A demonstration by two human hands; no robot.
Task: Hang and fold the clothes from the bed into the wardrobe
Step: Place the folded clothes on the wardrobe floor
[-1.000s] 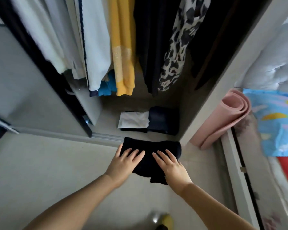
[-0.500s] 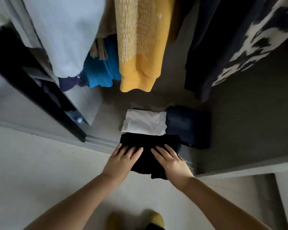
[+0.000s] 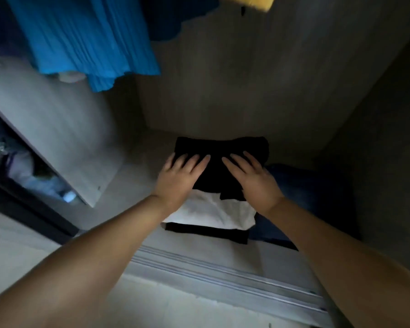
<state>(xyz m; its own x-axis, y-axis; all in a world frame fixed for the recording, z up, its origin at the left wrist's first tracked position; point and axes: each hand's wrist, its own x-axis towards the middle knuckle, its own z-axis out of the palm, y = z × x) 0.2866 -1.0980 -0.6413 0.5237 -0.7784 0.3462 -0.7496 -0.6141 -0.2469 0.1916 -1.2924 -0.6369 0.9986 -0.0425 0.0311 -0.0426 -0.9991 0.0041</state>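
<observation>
A folded black garment [image 3: 220,152] lies inside the wardrobe, partly on top of a folded white garment [image 3: 213,211] that sits on another black piece [image 3: 206,232]. My left hand [image 3: 178,178] rests flat on the black garment's left side with fingers straight. On its right side my right hand [image 3: 251,178] presses flat in the same way. A folded dark blue garment [image 3: 301,197] lies beside the stack on the right, under my right forearm.
A bright blue pleated garment [image 3: 88,43] and a yellow hem [image 3: 249,2] hang overhead. A grey inner cabinet panel [image 3: 64,138] stands to the left, with cluttered shelves [image 3: 21,166] beyond it. The sliding door track [image 3: 223,273] crosses under my forearms. Wardrobe walls enclose the back and right.
Both hands have pushed the folded black garment forward from the floor, over the door track and into the wardrobe, onto the white garment. The view has moved in under the hanging clothes.
</observation>
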